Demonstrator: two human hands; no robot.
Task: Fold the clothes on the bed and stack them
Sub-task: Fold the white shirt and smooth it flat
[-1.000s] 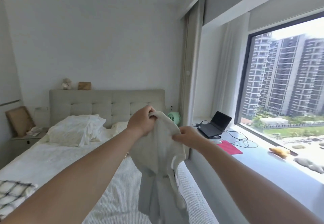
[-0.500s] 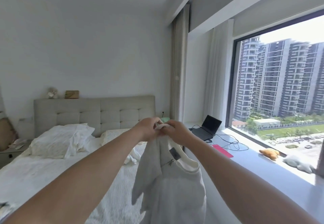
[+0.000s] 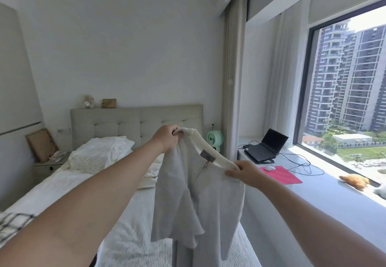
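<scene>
Both my hands are up in front of me, holding a pale grey top (image 3: 200, 200) by its white neckband — they grip it at opposite ends, well apart. My left hand (image 3: 167, 139) has its fingers curled round the higher, far end of the band; my right hand (image 3: 243, 172) pinches the lower, near end. The top hangs free between them, above the bed (image 3: 133, 235), with a small tag just under the band and one sleeve drooping on its left side.

At the far left edge a checked cloth (image 3: 12, 225) lies on the bed. Further up, a rumpled pillow (image 3: 100, 154) sits against the headboard (image 3: 135, 124). A green fan (image 3: 215, 139) stands beside the headboard. On the sill to the right sit a laptop (image 3: 265, 147), a white mouse (image 3: 269, 168) on a pink mat (image 3: 282, 176) — and past them an orange soft toy (image 3: 353, 180).
</scene>
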